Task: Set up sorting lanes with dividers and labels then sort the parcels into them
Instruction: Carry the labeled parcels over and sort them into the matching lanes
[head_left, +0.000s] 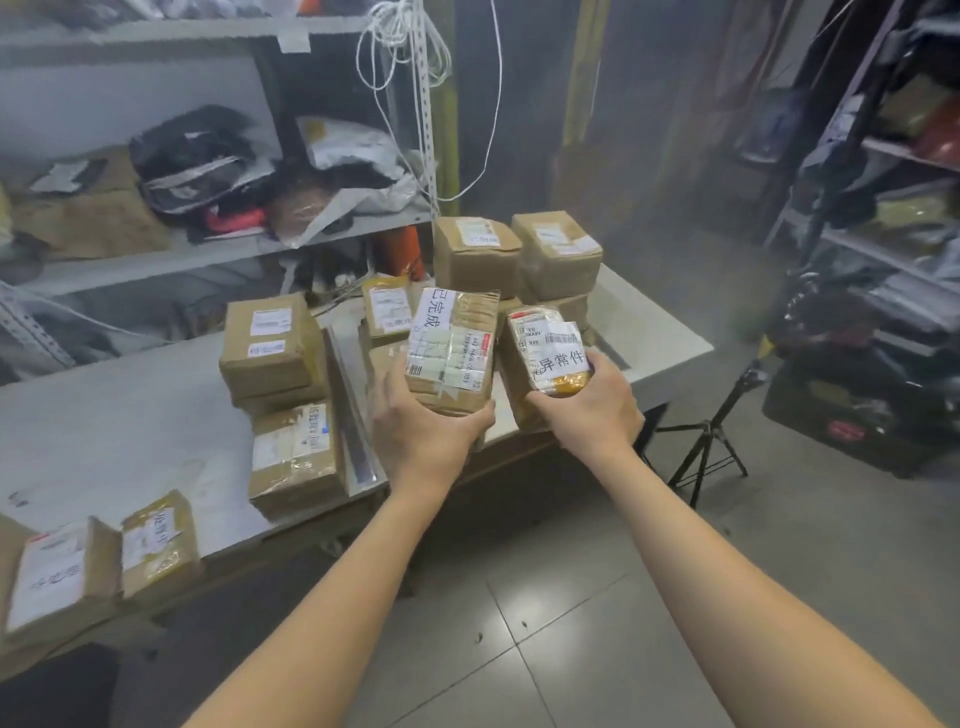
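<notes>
My left hand (423, 423) grips the near end of a taped brown parcel (452, 345) with a white handwritten label on top. My right hand (592, 402) grips a smaller parcel (545, 343) with yellow tape and a white handwritten label. Both parcels are held over the right part of the grey table (119, 426). A flat metal divider strip (350, 405) lies across the table left of my left hand. More brown parcels lie in groups: a stack (270, 348) left of the strip, one (296, 457) nearer the front edge, and two at the back (475, 254) (556, 252).
Two labelled parcels (57, 577) (158, 540) lie at the table's front left. Metal shelves (218, 249) packed with bags stand behind the table. A black tripod (706, 441) stands on the tiled floor right of the table, with dark shelving (883, 260) further right.
</notes>
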